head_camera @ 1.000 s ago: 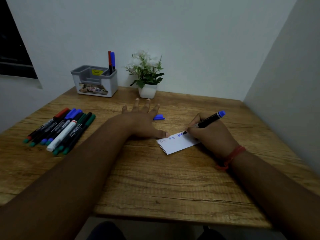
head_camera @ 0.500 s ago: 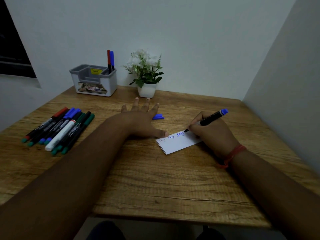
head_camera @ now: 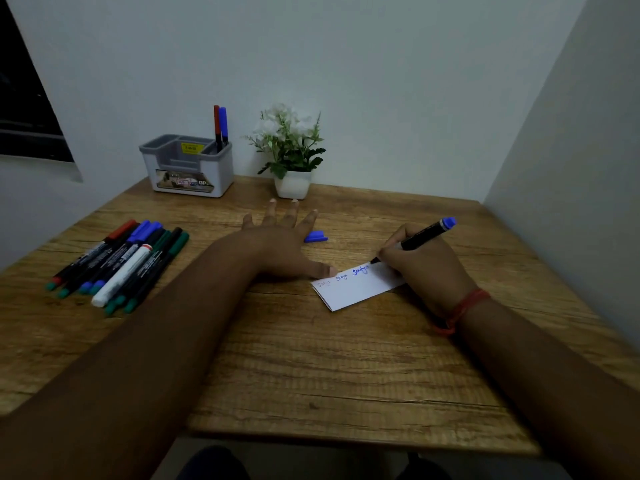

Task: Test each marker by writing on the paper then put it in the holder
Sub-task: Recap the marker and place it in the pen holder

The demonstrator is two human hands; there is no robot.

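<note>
done: two markers [head_camera: 220, 128] stand in holder [head_camera: 189, 168] | now: right hand [head_camera: 427, 268] grips blue marker [head_camera: 420, 237], tip at paper [head_camera: 356, 287] on counter [head_camera: 311, 358]; left hand [head_camera: 280, 244] flat, thumb pinning paper | left: cap [head_camera: 316, 236] off, pile of markers [head_camera: 117, 263] untested, judged early

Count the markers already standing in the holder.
2: a red marker and a blue marker, side by side in the right rear compartment of the holder. Shorter ones could be hidden inside.

Potted white-flowered plant [head_camera: 289, 157] at the far edge of the wooden table [head_camera: 346, 368], beside the wall.
</note>
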